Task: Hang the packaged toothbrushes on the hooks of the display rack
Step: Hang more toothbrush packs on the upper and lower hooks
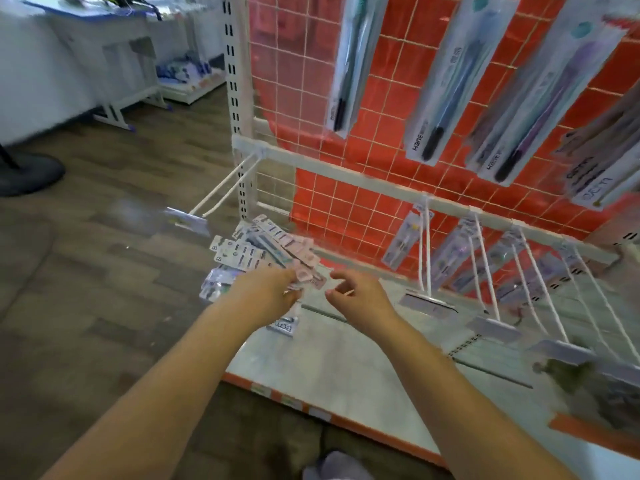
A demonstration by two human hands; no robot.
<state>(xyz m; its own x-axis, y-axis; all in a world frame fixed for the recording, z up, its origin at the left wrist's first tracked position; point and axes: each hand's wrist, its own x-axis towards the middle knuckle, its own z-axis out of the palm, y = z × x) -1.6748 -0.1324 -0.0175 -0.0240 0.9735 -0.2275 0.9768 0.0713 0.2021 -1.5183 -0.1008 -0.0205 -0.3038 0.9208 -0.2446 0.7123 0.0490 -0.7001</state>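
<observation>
My left hand (268,289) grips a fanned bundle of packaged toothbrushes (256,256) above the left end of the rack's base shelf (332,368). My right hand (356,294) hovers just right of the bundle with fingers loosely curled and nothing in it. An empty double-wire hook (221,192) sticks out at the rack's left post. Further right, several hooks (427,258) on the lower rail carry packaged toothbrushes (401,244). Longer toothbrush packs (440,91) hang on the upper grid.
The rack has a white wire grid (311,98) over a red tiled backing and a slotted white post (235,81). A white table (114,57) and a low shelf of goods (187,74) stand at the back left on the wood floor. A dark round base (27,174) sits far left.
</observation>
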